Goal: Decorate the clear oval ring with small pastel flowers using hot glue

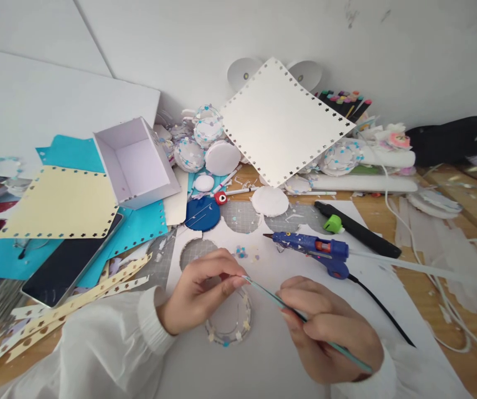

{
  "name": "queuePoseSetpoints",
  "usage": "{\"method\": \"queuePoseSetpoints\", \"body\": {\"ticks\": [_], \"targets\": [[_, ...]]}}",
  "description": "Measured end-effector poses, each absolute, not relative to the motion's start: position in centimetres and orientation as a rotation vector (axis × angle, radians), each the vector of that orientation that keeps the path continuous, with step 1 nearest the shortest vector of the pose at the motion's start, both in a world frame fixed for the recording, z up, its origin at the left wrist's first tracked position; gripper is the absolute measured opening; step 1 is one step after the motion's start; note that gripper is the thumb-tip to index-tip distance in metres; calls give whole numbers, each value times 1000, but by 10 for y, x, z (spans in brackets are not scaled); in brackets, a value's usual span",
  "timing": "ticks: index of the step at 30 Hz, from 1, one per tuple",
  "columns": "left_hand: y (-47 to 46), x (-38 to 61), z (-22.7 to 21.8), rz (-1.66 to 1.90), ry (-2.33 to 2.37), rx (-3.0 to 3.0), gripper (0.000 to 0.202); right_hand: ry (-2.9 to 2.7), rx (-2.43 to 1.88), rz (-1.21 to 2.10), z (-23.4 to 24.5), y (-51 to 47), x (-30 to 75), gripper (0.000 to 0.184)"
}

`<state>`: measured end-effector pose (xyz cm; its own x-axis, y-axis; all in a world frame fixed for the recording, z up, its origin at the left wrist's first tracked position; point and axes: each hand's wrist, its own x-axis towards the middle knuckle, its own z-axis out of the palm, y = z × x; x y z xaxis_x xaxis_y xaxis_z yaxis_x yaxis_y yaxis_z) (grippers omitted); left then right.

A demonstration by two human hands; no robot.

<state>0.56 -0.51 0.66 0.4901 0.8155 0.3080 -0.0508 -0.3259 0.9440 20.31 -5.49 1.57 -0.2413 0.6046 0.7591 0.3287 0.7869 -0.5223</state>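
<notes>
closely, right hand (330, 331) grips a thin teal stick (272, 297), its tip meeting the pinched left hand (200, 292) on a clear round star-studded ring (227, 332)

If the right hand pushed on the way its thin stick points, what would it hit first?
Probably the fingertips of the left hand: the stick in the right hand has its tip right at them, above the clear ring. Depth is unclear.

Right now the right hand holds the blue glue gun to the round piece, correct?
No. The head view shows the right hand holding a thin teal stick to the round piece; the blue glue gun lies untouched on the white paper.
</notes>
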Motion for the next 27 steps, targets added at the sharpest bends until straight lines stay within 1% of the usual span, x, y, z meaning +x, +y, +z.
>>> {"method": "queuePoseSetpoints", "body": {"ticks": [3,5,10,15,18,22,27], "targets": [[-5,6,6,1022,670,1670,10,-1831,-736,358,16,-55,203,30],[-6,5,6,1011,686,1664,11,-1841,-751,311,16,-55,203,31],[-5,4,9,981,680,1680,20,-1956,-728,-63,17,-51,205,32],[-2,4,10,932,569,1675,29,-2179,-395,-431,23,-41,199,19],[-2,3,6,885,580,1596,35,-2349,-303,-536,26,-34,191,18],[-2,1,-2,838,738,1317,39,-2417,-363,-539,29,-28,183,12],[1,3,0,827,815,1029,33,-2467,-454,-399,41,-41,195,15]]}}
